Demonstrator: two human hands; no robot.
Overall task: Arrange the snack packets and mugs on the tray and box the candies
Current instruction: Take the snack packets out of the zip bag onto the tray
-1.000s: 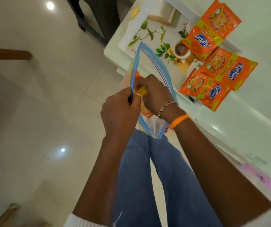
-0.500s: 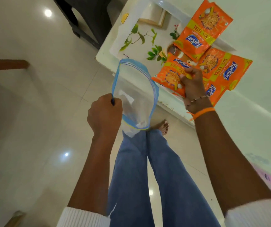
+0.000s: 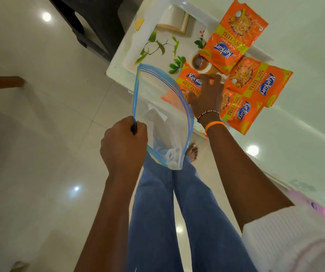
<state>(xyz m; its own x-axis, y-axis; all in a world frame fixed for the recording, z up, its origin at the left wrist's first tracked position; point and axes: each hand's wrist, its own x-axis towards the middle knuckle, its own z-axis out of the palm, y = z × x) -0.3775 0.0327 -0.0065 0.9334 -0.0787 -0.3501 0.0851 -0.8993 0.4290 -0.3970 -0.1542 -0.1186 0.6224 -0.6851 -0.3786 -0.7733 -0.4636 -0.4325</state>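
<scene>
At centre frame the clear zip bag (image 3: 162, 122), now emptied, is being gripped at its blue edge by the left hand (image 3: 123, 148), fingers curled tight. To its right, a fourth snack packet (image 3: 190, 83), newly taken from the bag, is being pressed onto the floral tray (image 3: 138, 46) by the right hand (image 3: 206, 95); whether it is being gripped cannot be told. Three packets (image 3: 254, 79) are lying at upper right.

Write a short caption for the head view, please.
Left hand holds an empty zip bag; right hand sets a snack packet on the tray.
</scene>
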